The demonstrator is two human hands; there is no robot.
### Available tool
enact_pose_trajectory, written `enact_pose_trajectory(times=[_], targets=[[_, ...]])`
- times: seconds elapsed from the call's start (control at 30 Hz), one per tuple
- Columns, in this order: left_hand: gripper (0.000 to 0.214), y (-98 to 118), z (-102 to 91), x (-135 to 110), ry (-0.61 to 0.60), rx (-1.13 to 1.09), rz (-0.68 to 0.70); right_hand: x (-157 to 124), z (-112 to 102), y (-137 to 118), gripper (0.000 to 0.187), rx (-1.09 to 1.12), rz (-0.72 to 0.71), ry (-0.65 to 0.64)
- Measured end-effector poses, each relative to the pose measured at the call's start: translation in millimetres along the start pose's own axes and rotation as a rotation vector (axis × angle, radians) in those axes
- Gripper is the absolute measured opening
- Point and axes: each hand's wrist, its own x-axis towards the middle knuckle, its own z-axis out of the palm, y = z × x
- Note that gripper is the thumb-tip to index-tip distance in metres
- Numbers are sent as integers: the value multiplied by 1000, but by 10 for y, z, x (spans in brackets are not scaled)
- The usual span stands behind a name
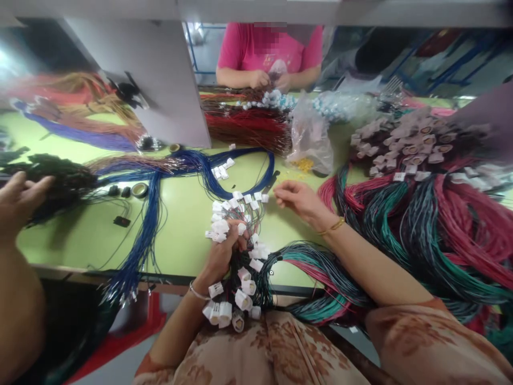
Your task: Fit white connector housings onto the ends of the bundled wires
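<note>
Near the table's front edge, my left hand (224,251) is wrapped round a bundle of thin wires. White plastic connectors (219,227) fan out above and below the fist. To its right, my right hand (294,200) hovers over the tabletop with thumb and fingertips pinched together. Anything between those fingertips is too small to make out. Close beside them is a white connector (265,198) at the end of one wire. From the held bundle, a coil of black, green and pink wires (320,272) curves right, under my right forearm.
Large wire bundles (420,230) and piled white connectors (417,139) lie right. Blue wires (150,230) hang over the front edge beside a tape roll (139,190). A co-worker's hand (24,198) touches dark parts at left. Another person (268,59) sits opposite, behind a plastic bag (311,133).
</note>
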Motion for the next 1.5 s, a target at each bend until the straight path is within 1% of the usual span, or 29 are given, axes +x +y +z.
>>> enact_pose_trajectory(times=[0.07, 0.1, 0.17, 0.23, 0.4, 0.5, 0.6, 0.73, 0.87, 0.97, 1.07, 1.2, 1.27, 1.33, 1.43, 1.5], targets=[[44, -7, 0, -3, 10, 16, -20, -84, 212, 3, 37, 61, 83, -111], [44, -16, -5, -4, 12, 10, -30, -119, 297, 14, 37, 87, 110, -146], [42, -40, -22, -2, 21, -21, -44, -177, 419, 48, 35, 126, 136, -175], [40, -63, -37, 5, 42, -62, -47, -218, 480, 83, 32, 145, 153, -187], [39, -50, -24, 24, 116, -155, -49, -306, 522, 96, 30, 192, 205, -270], [39, -17, -7, 24, 114, -151, -28, -355, 557, 73, 28, 199, 168, -280], [39, -10, -15, 22, 121, -130, -43, -387, 603, 70, 26, 191, 123, -285], [34, -43, -46, 32, 149, -128, -22, -420, 650, 89, 24, 91, 73, -290], [28, -60, -42, 42, 125, -169, -8, -458, 688, 88, 26, 33, 78, -271], [30, -37, -14, 38, 117, -202, -5, -474, 715, 89, 28, 20, 93, -259], [32, -5, 5, 31, 113, -217, -27, -470, 728, 108, 30, 28, 104, -272], [35, 9, 2, 30, 94, -196, 26, -451, 716, 152, 30, 10, 110, -284], [37, -3, -8, 35, 86, -181, 37, -448, 707, 169, 27, -33, 64, -272], [33, -24, -22, 41, 90, -153, 52, -454, 705, 177, 20, -122, -31, -247], [23, -55, -43, 44, 117, -100, 94, -476, 716, 165, 8, -340, -270, -175], [20, -69, -52, 40, 111, -83, 107, -493, 729, 148, 7, -469, -433, -146]])
